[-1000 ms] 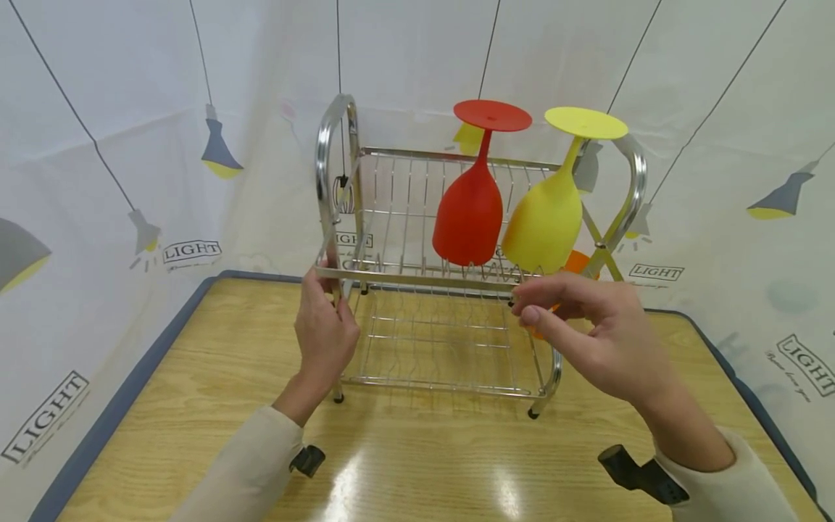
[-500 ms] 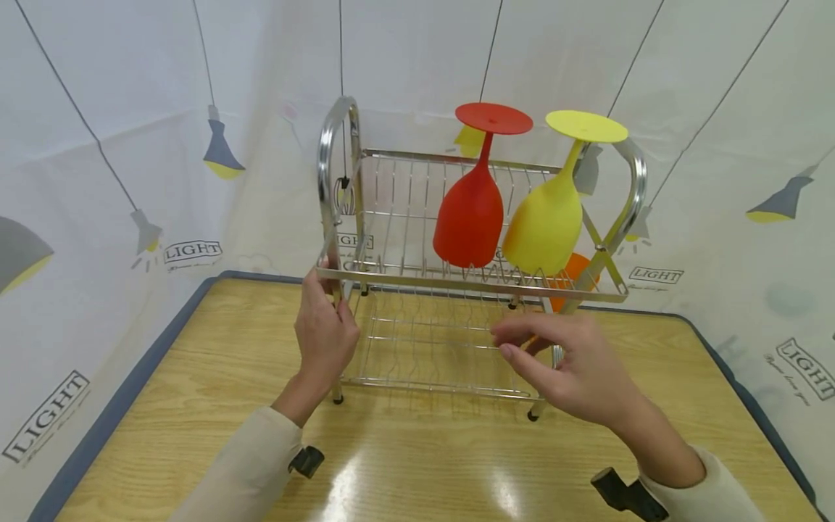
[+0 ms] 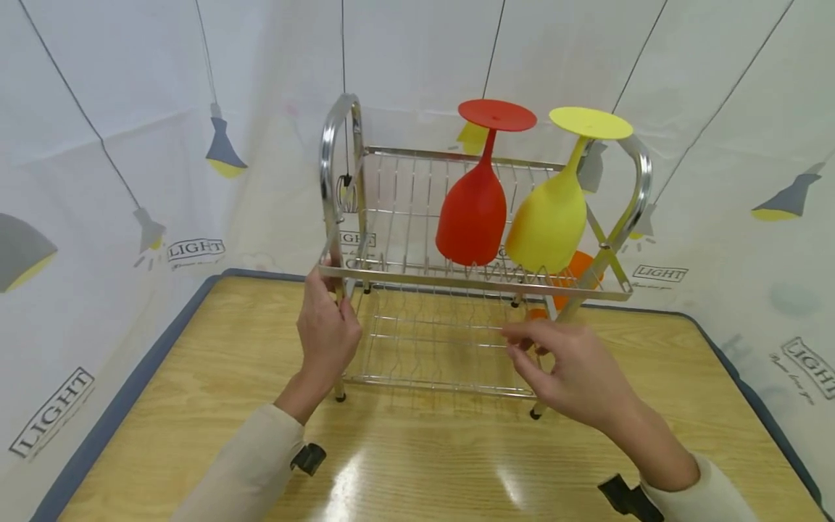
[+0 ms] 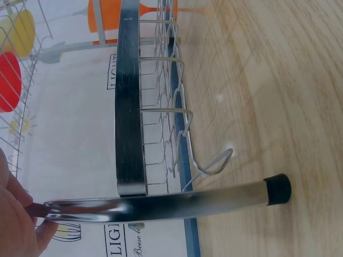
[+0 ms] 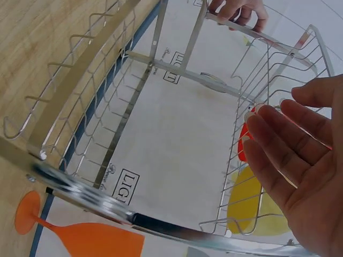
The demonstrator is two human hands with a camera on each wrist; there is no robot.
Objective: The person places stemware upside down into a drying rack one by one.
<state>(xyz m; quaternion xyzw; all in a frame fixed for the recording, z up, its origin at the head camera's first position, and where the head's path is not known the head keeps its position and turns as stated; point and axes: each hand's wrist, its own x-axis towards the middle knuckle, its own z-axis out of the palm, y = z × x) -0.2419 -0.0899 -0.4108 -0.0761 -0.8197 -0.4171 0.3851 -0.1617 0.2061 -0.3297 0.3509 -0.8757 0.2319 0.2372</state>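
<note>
The rack (image 3: 476,283) stood on the counter (image 3: 222,420). On its upper tier (image 3: 391,276), one upturned goblet (image 3: 471,221) sat left of a second goblet (image 3: 549,225); a third goblet (image 3: 579,263) stood beyond the right end. The left hand (image 3: 328,325) was at the left end, the right hand (image 3: 574,371) before the right.

Red goblet (image 3: 472,221), yellow goblet (image 3: 548,225) and orange goblet (image 5: 102,241) are showing plain colours.
The rack (image 3: 430,279) is shining silver, the bench (image 3: 228,348) is showing light-brown wood grain, and the white cloth (image 3: 417,58) is carrying grey-yellow lamps (image 3: 226,145) and black lettering (image 3: 196,249).
</note>
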